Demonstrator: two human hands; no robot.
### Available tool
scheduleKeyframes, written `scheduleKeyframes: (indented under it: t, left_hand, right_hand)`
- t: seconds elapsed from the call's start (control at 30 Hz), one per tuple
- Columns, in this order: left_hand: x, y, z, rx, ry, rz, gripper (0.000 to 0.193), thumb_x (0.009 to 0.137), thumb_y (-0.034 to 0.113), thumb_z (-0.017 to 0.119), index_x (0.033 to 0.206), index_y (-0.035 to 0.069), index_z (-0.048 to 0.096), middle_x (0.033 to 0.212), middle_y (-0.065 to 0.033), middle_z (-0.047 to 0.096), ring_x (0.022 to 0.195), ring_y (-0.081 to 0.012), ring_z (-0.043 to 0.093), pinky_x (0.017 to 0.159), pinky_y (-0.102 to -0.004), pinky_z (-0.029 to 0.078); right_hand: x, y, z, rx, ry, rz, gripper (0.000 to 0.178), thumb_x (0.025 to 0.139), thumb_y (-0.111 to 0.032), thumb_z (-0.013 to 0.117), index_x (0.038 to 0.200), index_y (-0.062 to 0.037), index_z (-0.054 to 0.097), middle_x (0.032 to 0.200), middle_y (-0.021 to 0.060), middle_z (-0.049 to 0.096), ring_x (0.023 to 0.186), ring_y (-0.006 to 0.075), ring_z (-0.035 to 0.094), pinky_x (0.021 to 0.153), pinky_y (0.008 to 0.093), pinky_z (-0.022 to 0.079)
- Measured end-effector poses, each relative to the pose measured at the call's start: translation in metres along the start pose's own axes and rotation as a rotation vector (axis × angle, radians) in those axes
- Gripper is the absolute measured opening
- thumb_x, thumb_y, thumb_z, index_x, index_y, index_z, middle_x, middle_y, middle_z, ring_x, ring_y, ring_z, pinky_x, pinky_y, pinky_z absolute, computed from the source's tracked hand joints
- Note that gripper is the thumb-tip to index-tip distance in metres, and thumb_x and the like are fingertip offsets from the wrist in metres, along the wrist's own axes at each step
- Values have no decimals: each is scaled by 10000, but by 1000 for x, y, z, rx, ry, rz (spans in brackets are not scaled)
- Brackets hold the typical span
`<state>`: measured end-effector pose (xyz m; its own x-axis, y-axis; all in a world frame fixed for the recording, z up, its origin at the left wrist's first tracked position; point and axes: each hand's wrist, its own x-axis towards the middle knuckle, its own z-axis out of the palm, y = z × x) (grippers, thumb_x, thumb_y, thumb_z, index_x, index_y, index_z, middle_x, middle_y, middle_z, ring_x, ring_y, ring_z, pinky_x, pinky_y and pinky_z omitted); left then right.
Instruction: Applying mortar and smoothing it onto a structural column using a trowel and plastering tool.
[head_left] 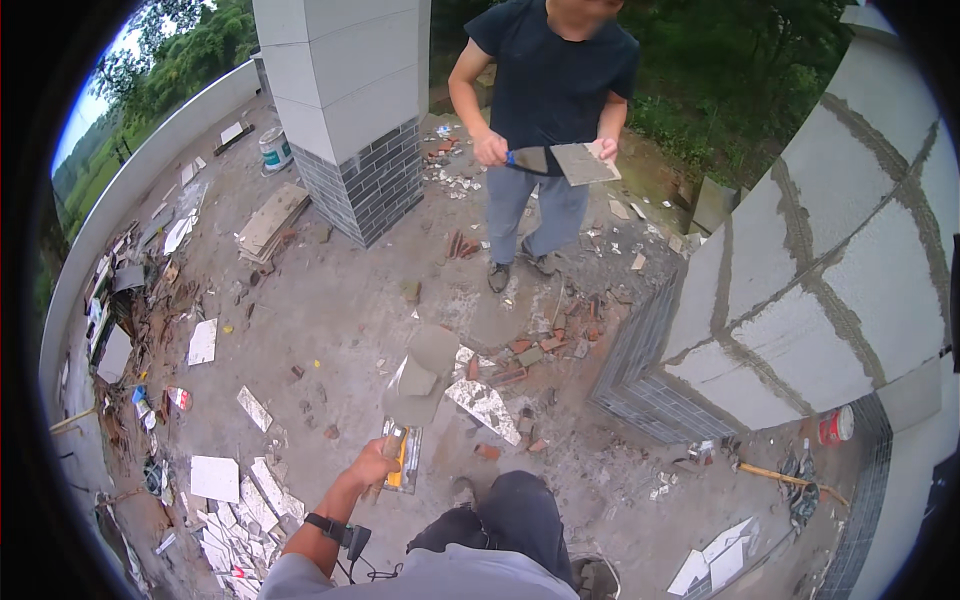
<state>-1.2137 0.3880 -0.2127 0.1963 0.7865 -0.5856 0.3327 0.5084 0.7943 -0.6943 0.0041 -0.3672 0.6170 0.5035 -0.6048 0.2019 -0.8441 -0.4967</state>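
The wearer's left hand was closed in a fist around the handle of a trowel, fingers wrapped tight, the arm stretched out low in front with a dark watch on the wrist. The trowel's broad blade pointed away from the person and carried a lump of grey mortar. The right hand was out of sight, so I could not tell how its fingers stood. Under the blade lay a yellow-edged tool on the concrete floor, with a broken tile piece just beside it and reddish brick scraps a little further on. White tile offcuts were scattered to the left. To the right rose a pillar of grey slabs with dark brick at its foot. Farther off, another person stood holding a tile in one hand and a scraper in the other, beside a second pillar.
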Motion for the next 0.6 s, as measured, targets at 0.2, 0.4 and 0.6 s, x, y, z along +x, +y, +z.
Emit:
scheduleKeyframes:
  t: [0.2,0.4,0.6]
  left_hand:
    - [28,39,-27,13,52,-15,383,665,-20,636,1042,36,594,909,-27,599,848,-166,590,788,-329,490]
    - [108,83,-45,-28,3,-20,373,657,-40,626,1019,39,588,879,-14,576,825,-154,575,779,-322,484]
    - [199,151,-72,48,4,-7,335,659,-44,616,981,44,589,861,2,568,806,-137,562,763,-313,479]
  right_hand:
    - [7,51,8,-148,19,-76,260,952,-345,488,975,-103,579,790,122,621,628,300,613,566,483,489]
    - [37,-25,31,-208,-52,60,265,939,-334,492,994,-100,605,843,153,653,709,314,648,622,479,507]
    - [83,-184,41,-199,-193,275,281,920,-322,490,1009,-104,642,926,198,685,846,328,688,712,465,527]
